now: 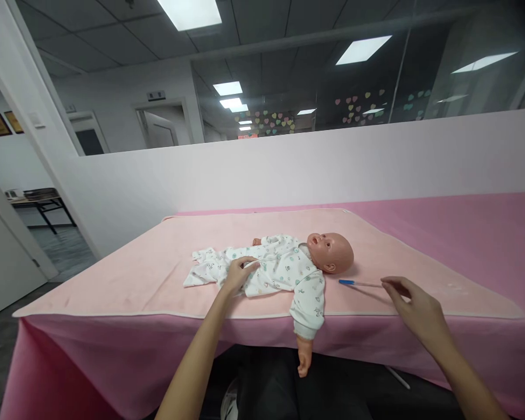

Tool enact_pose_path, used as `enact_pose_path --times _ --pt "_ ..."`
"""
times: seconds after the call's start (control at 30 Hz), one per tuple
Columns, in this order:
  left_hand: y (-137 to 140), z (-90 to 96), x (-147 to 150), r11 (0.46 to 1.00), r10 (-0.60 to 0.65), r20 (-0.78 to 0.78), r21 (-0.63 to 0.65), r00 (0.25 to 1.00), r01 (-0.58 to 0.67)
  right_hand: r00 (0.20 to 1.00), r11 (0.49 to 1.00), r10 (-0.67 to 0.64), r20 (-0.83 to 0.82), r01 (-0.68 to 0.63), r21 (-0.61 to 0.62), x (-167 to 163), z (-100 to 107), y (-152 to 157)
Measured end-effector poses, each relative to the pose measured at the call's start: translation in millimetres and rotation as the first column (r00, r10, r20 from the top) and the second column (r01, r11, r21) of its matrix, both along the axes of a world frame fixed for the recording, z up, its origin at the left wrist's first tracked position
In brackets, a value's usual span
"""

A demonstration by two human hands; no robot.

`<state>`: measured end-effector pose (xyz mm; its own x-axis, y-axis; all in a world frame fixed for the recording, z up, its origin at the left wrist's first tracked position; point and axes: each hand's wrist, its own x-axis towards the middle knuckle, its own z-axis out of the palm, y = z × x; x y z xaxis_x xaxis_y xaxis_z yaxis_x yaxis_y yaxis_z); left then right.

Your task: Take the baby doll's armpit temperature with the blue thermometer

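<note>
A baby doll (332, 253) in a white printed outfit (280, 265) lies on its back on a peach cloth (135, 265), its head to the right. One doll arm (304, 353) hangs over the table's front edge. My left hand (240, 274) rests on the outfit around the doll's waist, fingers stretched out and thumb apart. To the right of the doll's head, my right hand (413, 303) pinches the end of a thin stick with a blue tip (346, 282). The blue tip points left, toward the doll's head, without touching it.
A pink tablecloth (476, 245) covers the table beneath the peach cloth. Behind it stands a white half wall (289, 169) with a window above. Under the front edge a pale rod-like thing (398, 378) shows. At left are a door (9, 251) and a small table (41, 201).
</note>
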<state>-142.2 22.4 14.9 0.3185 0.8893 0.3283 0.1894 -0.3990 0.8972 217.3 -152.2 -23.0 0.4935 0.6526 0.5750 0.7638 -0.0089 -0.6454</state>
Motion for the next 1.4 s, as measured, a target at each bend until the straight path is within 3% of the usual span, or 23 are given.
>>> enact_pose_path --times 0.2,0.33,0.53,0.9,1.13,1.4 --pt "0.9 -0.7 -0.5 1.0 -0.001 0.01 0.024 1.0 0.001 0.997 0.991 -0.007 0.073 -0.003 0.137 -27.8 58.5 6.4" --pt "1.1 -1.2 -0.4 1.0 0.002 -0.005 0.017 1.0 -0.002 0.991 0.993 0.007 0.132 -0.022 0.118 -40.0 69.3 18.5" --pt "2.7 -2.3 0.4 0.999 0.024 -0.009 0.023 1.0 -0.023 0.987 0.987 0.113 0.113 -0.125 0.104 -53.0 50.3 37.9" --pt "5.7 -4.9 1.3 0.999 0.044 -0.024 0.032 0.999 -0.043 0.994 0.991 0.087 -0.071 -0.079 0.111 -48.4 20.6 46.1" --pt "6.7 -5.6 2.1 0.997 0.06 -0.032 0.053 0.998 -0.059 0.993 0.995 0.073 -0.097 -0.067 0.07 -49.1 -4.7 48.5" --pt "5.7 -4.3 2.5 0.997 0.057 -0.037 0.052 0.998 -0.055 0.991 0.997 0.074 -0.111 -0.071 0.035 -46.4 -19.0 49.0"
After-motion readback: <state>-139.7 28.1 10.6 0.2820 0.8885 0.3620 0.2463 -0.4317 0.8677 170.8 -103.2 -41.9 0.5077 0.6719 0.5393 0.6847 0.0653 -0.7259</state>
